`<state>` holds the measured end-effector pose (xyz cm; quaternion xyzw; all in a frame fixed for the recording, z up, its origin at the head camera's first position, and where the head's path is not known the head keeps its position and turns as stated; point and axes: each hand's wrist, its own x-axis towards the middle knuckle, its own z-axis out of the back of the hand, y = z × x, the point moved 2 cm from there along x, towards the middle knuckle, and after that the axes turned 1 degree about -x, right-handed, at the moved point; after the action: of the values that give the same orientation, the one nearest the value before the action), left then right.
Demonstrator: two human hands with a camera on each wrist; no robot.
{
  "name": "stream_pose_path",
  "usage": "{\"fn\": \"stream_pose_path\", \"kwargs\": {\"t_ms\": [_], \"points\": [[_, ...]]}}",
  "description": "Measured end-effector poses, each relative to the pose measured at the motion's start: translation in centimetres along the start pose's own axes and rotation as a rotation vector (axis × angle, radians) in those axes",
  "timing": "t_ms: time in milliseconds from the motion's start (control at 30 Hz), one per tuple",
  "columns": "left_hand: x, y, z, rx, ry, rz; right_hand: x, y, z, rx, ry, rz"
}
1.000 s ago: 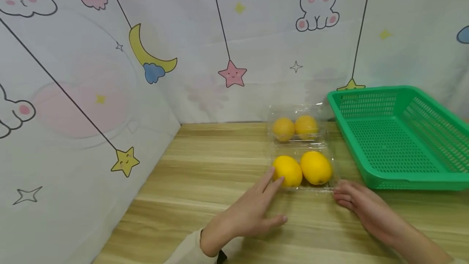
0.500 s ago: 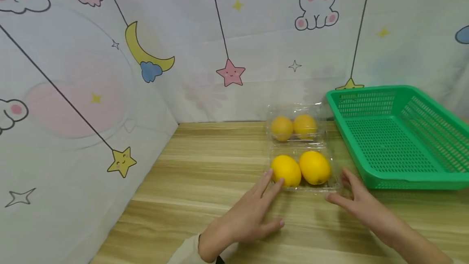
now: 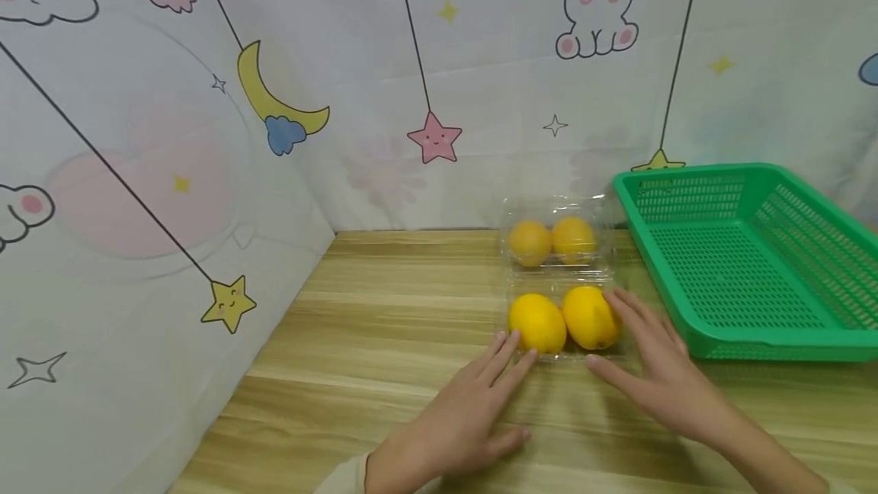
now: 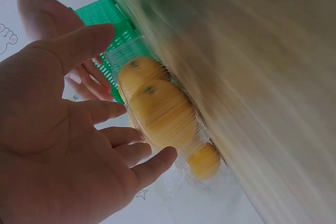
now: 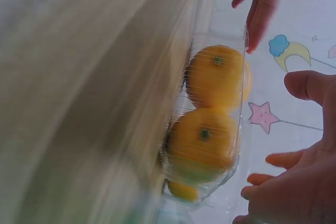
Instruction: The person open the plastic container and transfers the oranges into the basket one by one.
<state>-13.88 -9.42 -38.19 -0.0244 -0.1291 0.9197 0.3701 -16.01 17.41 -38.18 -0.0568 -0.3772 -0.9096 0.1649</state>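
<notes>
The clear plastic box (image 3: 559,276) lies on the tabletop (image 3: 384,311), a little right of the middle of the frame and just beside the green basket (image 3: 789,340) at the right. In its lower part sit the lower left orange (image 3: 537,324) and the lower right orange (image 3: 588,319), next to each other. Higher in the frame, two upper oranges (image 3: 530,243) show through clear plastic.

Both hands are released and grasp nothing. The left hand (image 3: 463,418) has its fingers extended toward the bottom edge of the lower left orange. The right hand (image 3: 665,383) is spread beside the lower right orange, with the fingers at its right and the thumb below it. The wrist views are partly blurred, so I cannot tell whether the fingertips really touch.

For good handling here, I judge that the right fingers and thumb should press evenly from opposite sides, softly, while the left hand steadies the plastic edge, because such thin plastic probably bends and slides easily.

The box, together with its upper part, has its long axis running up the frame. The lower oranges are nearly round; their stem marks face the bottom of the frame, toward the person.
</notes>
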Motion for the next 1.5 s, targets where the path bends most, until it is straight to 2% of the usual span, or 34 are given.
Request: {"fn": "stream_pose_path", "kwargs": {"t_ms": [133, 333, 567, 733, 933, 1200, 1500], "points": [[-0.3, -0.2, -0.2, 0.029, -0.009, 0.007, 1.3, 1.2, -0.3, -0.032, -0.009, 0.080], [-0.3, -0.3, -0.3, 0.044, 0.012, 0.028, 3.0, 2.2, -1.1, -0.086, 0.004, 0.156], [-0.4, -0.4, -0.1, 0.064, 0.024, 0.046, 4.9, 3.0, -2.5, -0.157, 0.033, 0.207], [-0.5, -0.3, 0.1, 0.074, 0.025, 0.060, 6.2, 3.5, -3.3, -0.160, 0.038, 0.226], [-0.2, -0.5, 0.5, 0.056, 0.042, 0.056, 7.0, 3.2, -3.6, -0.184, 0.029, 0.180], [0.0, -0.7, 0.8, 0.034, 0.094, 0.067, 7.4, 2.3, -3.8, -0.217, 0.061, 0.139], [0.0, -0.8, 0.8, 0.031, 0.107, 0.068, 7.4, 2.1, -3.6, -0.236, 0.091, 0.083]]}}
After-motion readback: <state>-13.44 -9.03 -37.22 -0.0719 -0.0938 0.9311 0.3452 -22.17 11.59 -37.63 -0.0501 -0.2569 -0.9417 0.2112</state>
